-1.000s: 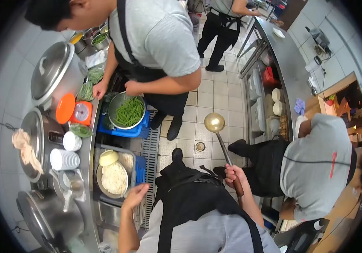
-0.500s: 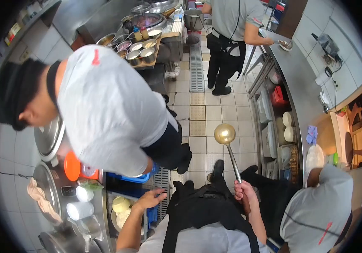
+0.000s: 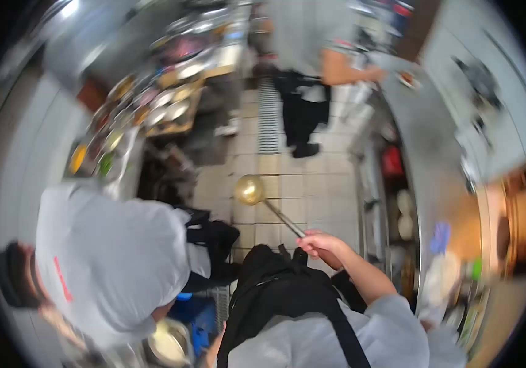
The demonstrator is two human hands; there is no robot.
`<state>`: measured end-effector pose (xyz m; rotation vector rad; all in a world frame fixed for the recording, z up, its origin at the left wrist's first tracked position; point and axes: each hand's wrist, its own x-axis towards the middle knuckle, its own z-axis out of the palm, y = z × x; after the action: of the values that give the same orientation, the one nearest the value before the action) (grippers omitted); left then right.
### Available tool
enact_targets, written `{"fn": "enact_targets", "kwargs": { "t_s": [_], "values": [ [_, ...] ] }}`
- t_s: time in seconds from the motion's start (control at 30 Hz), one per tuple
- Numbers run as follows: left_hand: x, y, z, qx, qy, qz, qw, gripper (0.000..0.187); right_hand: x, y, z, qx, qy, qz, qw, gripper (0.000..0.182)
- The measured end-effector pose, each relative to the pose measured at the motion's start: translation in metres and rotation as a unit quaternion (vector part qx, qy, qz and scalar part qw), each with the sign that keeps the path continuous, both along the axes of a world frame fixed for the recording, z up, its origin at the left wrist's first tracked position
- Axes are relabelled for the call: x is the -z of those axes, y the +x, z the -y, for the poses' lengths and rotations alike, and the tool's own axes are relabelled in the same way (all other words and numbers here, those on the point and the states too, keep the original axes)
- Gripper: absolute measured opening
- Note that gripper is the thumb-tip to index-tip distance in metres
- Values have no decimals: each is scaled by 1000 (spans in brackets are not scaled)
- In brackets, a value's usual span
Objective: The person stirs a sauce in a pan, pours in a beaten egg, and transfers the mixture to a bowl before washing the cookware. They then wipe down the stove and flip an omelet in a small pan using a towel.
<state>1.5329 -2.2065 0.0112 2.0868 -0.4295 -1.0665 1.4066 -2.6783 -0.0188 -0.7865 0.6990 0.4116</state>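
Your right grip is wrapped round the long gold-bowled metal ladle mid-frame; can't tell about your left grip, it's hidden. Careless swing leftward could clip the grey-shirted co-worker, lower left.

The right hand is closed, its forearm angled forward and inward; the left arm barely shows.

No label, brand, number or sign can be read. A slim strip of red print stands on a person's light grey fabric shirt, too blurred to make out.
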Motion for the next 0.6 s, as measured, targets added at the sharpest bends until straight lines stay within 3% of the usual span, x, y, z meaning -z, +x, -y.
{"fn": "enact_targets", "kwargs": {
  "t_s": [0.07,0.1,0.13,0.2,0.3,0.37,0.5,0.6],
  "values": [
    [15,-43,-12,-116,17,-33,993,68,-9,41,17,-52,-43,9,998,14],
    [-105,-9,68,-82,175,-196,961,80,-21,54,20,-65,-70,3,995,15],
    [-63,-10,50,-44,210,-77,974,78,-29,68,22,-95,-106,-8,990,17],
    [-120,24,101,-32,230,33,972,69,-32,100,28,-142,-144,-14,979,19],
    [-143,57,138,-46,137,112,983,56,-46,138,50,-211,-213,-4,954,26],
    [-161,66,144,-65,-12,131,989,54,-54,145,45,-262,-273,10,926,26],
    [-165,86,160,-127,-75,59,987,51,-69,184,52,-258,-241,36,935,36],
    [-138,94,163,-122,-98,149,976,52,-87,211,50,-235,-199,37,951,36]
  ]
}}
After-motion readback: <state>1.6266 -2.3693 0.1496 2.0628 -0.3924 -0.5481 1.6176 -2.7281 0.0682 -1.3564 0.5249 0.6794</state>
